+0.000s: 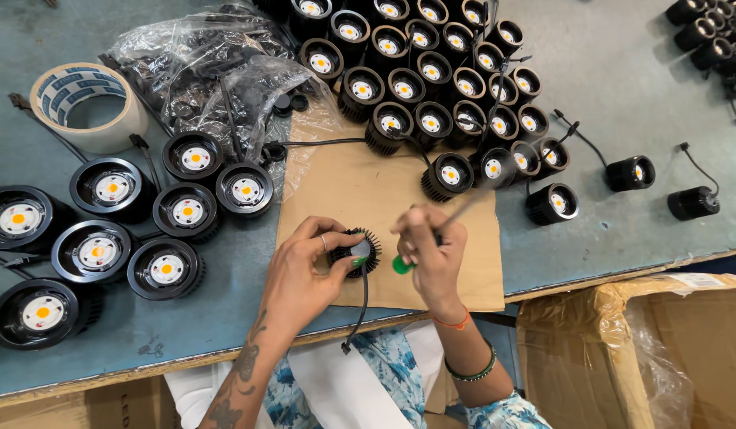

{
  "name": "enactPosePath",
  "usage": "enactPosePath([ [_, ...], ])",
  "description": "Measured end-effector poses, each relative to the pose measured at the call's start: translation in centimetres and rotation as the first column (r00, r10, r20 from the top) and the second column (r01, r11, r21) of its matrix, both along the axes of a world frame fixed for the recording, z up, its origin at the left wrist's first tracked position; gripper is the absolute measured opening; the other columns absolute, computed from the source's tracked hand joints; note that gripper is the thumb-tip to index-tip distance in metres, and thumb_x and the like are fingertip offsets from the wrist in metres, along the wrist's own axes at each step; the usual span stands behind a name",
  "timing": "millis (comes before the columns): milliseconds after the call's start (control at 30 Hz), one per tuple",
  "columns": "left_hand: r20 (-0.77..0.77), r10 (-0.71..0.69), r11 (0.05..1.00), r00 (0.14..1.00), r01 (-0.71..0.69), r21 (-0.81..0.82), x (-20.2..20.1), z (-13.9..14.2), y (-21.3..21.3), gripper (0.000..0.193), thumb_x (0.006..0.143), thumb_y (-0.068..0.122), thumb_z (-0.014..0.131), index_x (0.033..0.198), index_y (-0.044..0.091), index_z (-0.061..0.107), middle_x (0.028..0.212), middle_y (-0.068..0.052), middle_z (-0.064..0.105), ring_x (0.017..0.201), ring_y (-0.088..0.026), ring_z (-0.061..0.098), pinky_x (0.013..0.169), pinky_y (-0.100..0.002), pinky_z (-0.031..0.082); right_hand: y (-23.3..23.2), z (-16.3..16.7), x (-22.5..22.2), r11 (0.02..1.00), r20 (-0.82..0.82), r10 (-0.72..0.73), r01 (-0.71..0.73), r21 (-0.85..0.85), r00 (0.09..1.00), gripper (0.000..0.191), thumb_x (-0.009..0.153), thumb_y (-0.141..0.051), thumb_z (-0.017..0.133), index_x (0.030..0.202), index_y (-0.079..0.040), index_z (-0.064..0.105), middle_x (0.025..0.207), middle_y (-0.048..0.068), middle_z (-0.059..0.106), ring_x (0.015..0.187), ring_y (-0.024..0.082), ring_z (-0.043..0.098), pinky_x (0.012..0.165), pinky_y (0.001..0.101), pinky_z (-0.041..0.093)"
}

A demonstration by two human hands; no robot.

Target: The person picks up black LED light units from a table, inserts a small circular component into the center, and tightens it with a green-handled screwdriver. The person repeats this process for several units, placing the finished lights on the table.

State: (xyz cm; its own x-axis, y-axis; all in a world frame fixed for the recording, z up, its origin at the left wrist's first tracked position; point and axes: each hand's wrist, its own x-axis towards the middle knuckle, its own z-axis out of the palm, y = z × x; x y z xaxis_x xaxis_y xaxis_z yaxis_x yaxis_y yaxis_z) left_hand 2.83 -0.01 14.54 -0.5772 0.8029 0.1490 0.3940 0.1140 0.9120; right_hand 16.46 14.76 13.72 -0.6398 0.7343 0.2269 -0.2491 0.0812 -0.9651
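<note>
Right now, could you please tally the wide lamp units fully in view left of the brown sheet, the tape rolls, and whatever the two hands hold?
Wide lamp units: 8
Tape roll: 1
Finned lamp body in the left hand: 1
Green-handled tool in the right hand: 1
Total: 11

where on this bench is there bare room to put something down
Bare blue-grey tabletop opens right of the packed cluster of small black round lamps, around two lone lamps. A strip of brown cardboard sheet above the left hand and right hand is free. The larger black lamps crowd the left.
</note>
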Motion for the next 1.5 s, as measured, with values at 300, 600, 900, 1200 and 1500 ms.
enactPosePath([
  [300, -0.014, 0.037, 0.999, 0.999, -0.036, 0.041, 1.1, 0.3, -0.2, 0.035, 0.081, 0.009, 0.077, 0.115, 0.015, 0.079, 0.118, -0.008, 0.07, 0.105, -0.027, 0.072, 0.082, -0.037, 0.058, 0.0, 1.4, 1.5, 0.914, 0.472, 0.094, -0.263, 0.307, 0.876, 0.041, 0.085, -0.008, 0.077, 0.125, -0.001, 0.072, 0.091, 0.006, 0.06, 0.08, 0.014, 0.054, 0.072, 0.027, 0.045],
  [600, -0.197, -0.009, 0.999, 0.98, -0.001, -0.053, 1.3, 1.5, 0.2, 0.032, 0.082, 0.009, 0.079, 0.113, 0.012, 0.078, 0.119, -0.01, 0.07, 0.103, -0.03, 0.072, 0.079, -0.039, 0.058, -0.4, 0.8, 2.3, 0.952, 0.365, 0.118, -0.21, 0.223, 0.923, 0.041, 0.085, -0.008, 0.077, 0.125, -0.001, 0.071, 0.109, 0.009, 0.067, 0.103, 0.019, 0.064, 0.092, 0.0301, 0.05],
  [900, -0.202, -0.056, 0.983, 0.978, 0.018, -0.185, 1.4, 2.2, 1.0, 0.031, 0.079, 0.006, 0.079, 0.11, 0.013, 0.079, 0.108, -0.007, 0.072, 0.092, -0.024, 0.075, 0.07, -0.035, 0.056, 1.5, -1.1, 2.6, 0.949, 0.298, 0.277, -0.308, 0.065, 0.914, 0.04, 0.089, -0.009, 0.075, 0.128, 0.0, 0.07, 0.109, 0.008, 0.066, 0.106, 0.018, 0.064, 0.096, 0.0308, 0.05],
  [1200, -0.095, 0.01, 0.995, 0.995, -0.02, -0.098, 1.3, 0.4, 1.3, 0.034, 0.077, 0.0, 0.082, 0.11, 0.007, 0.079, 0.105, -0.007, 0.072, 0.09, -0.018, 0.071, 0.079, -0.028, 0.055, 2.3, -2.8, 2.8, 0.924, 0.221, 0.379, -0.353, -0.151, 0.899, 0.041, 0.091, -0.007, 0.072, 0.131, -0.002, 0.068, 0.111, 0.006, 0.061, 0.105, 0.015, 0.061, 0.086, 0.0303, 0.051],
  [1500, -0.082, -0.025, 0.975, 0.996, 0.006, -0.223, 1.1, 1.5, 2.4, 0.034, 0.073, 0.0, 0.084, 0.106, 0.009, 0.081, 0.103, -0.006, 0.07, 0.088, -0.018, 0.07, 0.077, -0.029, 0.056, 2.4, -3.3, 3.0, 0.933, 0.184, 0.358, -0.346, -0.095, 0.915, 0.039, 0.091, -0.005, 0.071, 0.129, 0.001, 0.068, 0.111, 0.007, 0.062, 0.106, 0.016, 0.06, 0.094, 0.029, 0.048],
])
